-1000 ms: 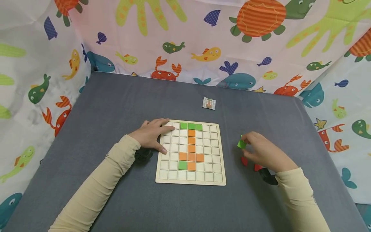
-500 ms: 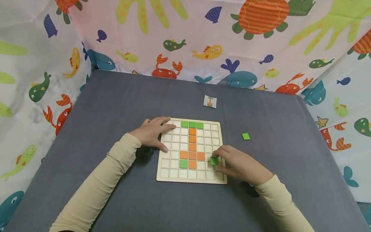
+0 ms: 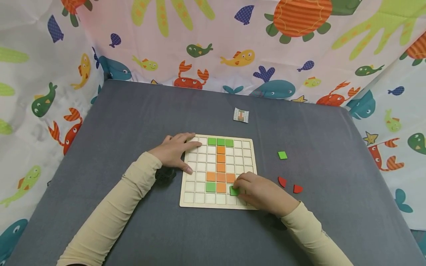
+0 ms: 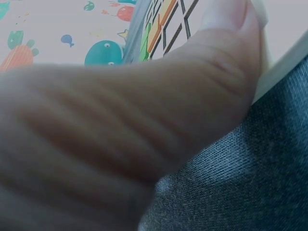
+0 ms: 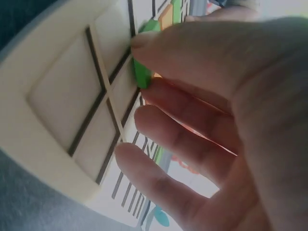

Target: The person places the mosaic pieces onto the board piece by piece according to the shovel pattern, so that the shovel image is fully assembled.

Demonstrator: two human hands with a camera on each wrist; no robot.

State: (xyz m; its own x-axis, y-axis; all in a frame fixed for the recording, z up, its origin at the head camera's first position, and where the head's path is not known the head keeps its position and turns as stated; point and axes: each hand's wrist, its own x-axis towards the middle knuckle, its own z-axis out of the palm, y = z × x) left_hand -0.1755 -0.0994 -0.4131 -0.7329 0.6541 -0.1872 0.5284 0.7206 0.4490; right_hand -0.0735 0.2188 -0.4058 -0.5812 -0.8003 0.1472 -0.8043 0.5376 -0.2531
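A wooden grid board (image 3: 194,199) lies in the middle of the table with orange square tiles (image 3: 221,167) and green ones in some cells. My right hand (image 3: 257,192) pinches a green square tile (image 3: 234,191) between thumb and index finger at the cell right of the lowest orange tile. In the right wrist view this green tile (image 5: 142,72) stands tilted against the grid. My left hand (image 3: 173,152) rests on the board's left edge, fingers spread over the upper left corner and thumb (image 4: 211,72) on the side.
One loose green tile (image 3: 282,155) and two red rounded pieces (image 3: 282,181) lie on the grey table right of the board. A small pattern card (image 3: 241,115) lies behind the board. Printed curtains (image 3: 213,44) surround the table's back and sides.
My right hand has carried the green tile left from beside the board onto its lower part. The loose green tile and red pieces are now uncovered. The left hand stays put.
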